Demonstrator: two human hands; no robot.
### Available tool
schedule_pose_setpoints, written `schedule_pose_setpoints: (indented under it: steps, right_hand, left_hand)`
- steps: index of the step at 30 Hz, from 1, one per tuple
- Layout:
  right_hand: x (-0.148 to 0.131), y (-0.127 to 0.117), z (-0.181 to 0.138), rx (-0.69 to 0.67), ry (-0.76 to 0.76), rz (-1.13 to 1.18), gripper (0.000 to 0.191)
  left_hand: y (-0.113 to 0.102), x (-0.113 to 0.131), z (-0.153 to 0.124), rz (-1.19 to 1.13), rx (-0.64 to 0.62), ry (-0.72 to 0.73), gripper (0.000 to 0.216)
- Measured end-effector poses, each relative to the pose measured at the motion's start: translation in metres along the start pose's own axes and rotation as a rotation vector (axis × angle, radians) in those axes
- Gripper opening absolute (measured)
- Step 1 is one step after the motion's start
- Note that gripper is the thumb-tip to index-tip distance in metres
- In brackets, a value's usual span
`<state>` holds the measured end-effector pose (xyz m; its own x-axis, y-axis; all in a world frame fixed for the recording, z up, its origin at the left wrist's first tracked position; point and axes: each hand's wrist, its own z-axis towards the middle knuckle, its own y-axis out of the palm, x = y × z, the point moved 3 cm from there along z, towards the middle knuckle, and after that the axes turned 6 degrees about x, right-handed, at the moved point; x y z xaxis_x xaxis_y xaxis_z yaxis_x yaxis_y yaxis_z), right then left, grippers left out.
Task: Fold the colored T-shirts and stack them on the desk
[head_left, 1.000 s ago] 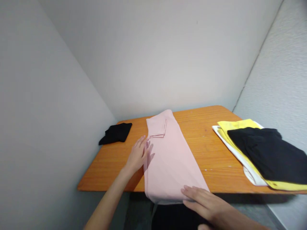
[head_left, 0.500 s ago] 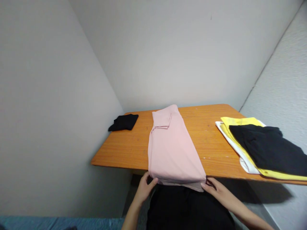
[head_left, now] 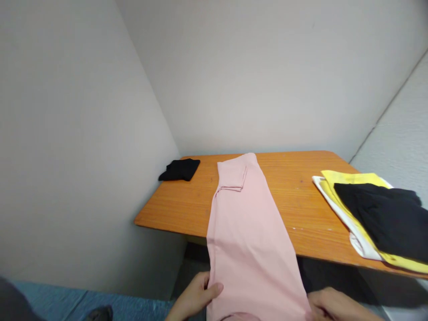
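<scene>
A pink T-shirt (head_left: 250, 232), sides folded in, runs lengthwise over the front edge of the wooden table. Its short sleeve lies folded flat near the far end, and part of the neckline shows at the bottom of the picture. My left hand (head_left: 197, 294) pinches the shirt's left edge, thumb on top, below the table edge. On the opposite edge my right hand (head_left: 331, 304) is closed on the cloth, partly cut off by the frame. The near end of the shirt hangs between both hands, off the table.
On the table (head_left: 174, 207), a small folded black cloth (head_left: 180, 170) lies at the far left. At the right is a stack of garments: white, a yellow one (head_left: 351, 178) and a black one (head_left: 394, 218) on top. Walls close in behind and at both sides.
Both hands have drawn the near end of the pink T-shirt down toward me, so more cloth hangs past the table edge and the neckline shows. The view has shifted slightly.
</scene>
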<state>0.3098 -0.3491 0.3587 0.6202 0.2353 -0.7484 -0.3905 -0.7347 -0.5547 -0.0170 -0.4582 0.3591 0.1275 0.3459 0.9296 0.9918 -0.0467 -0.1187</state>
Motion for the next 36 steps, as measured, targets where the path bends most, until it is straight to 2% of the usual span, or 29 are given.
schedule_pose_setpoints:
  steps: [1,3,5,7,8,11,13,15,20,25,29,31,34,36]
  right_hand:
    - [-0.008,-0.013,0.004,0.032,0.008,-0.113,0.051]
    - [-0.036,-0.043,0.024,0.135,-0.060,-0.183,0.041]
    - [-0.072,-0.071,0.060,0.250,-0.198,-0.164,0.035]
    - [-0.107,-0.089,0.109,0.425,-0.381,-0.229,0.031]
    - [-0.121,-0.093,0.137,0.497,-0.478,-0.291,0.032]
    - [-0.146,-0.083,0.216,0.482,-0.627,-0.479,0.033]
    - [-0.152,-0.072,0.254,0.441,-0.661,-0.536,0.031]
    - [-0.156,-0.064,0.277,0.394,-0.682,-0.549,0.027]
    - [-0.164,-0.065,0.302,0.233,-0.714,-0.571,0.020]
    - [-0.170,-0.090,0.315,0.114,-0.718,-0.552,0.007]
    - [-0.168,-0.098,0.327,0.103,-0.688,-0.511,0.010]
    - [-0.165,-0.090,0.332,0.147,-0.664,-0.514,0.011]
    - [-0.166,-0.073,0.334,0.250,-0.650,-0.533,0.011]
    - [-0.171,-0.065,0.330,0.334,-0.651,-0.548,0.013]
  left_hand:
    - [-0.001,-0.010,0.004,0.052,0.049,0.012,0.062]
    - [-0.002,-0.027,0.010,0.130,0.169,0.038,0.056]
    - [0.000,-0.040,0.015,0.127,0.270,0.057,0.052]
    - [0.006,-0.048,0.018,0.050,0.340,0.093,0.052]
    - [0.010,-0.051,0.019,0.003,0.380,0.115,0.052]
    - [0.019,-0.063,0.020,-0.099,0.600,0.172,0.045]
    - [0.019,-0.072,0.020,-0.065,0.780,0.211,0.041]
    - [0.019,-0.077,0.023,0.043,0.831,0.251,0.038]
    - [0.018,-0.078,0.034,0.182,0.689,0.311,0.028]
    - [0.030,-0.065,0.024,0.256,0.711,0.406,0.046]
    - [0.038,-0.048,0.004,0.206,0.719,0.513,0.052]
    - [0.033,-0.048,-0.003,0.159,0.796,0.451,0.051]
    - [0.018,-0.059,-0.008,0.102,0.944,0.257,0.051]
    - [0.007,-0.066,-0.009,0.084,0.994,0.158,0.053]
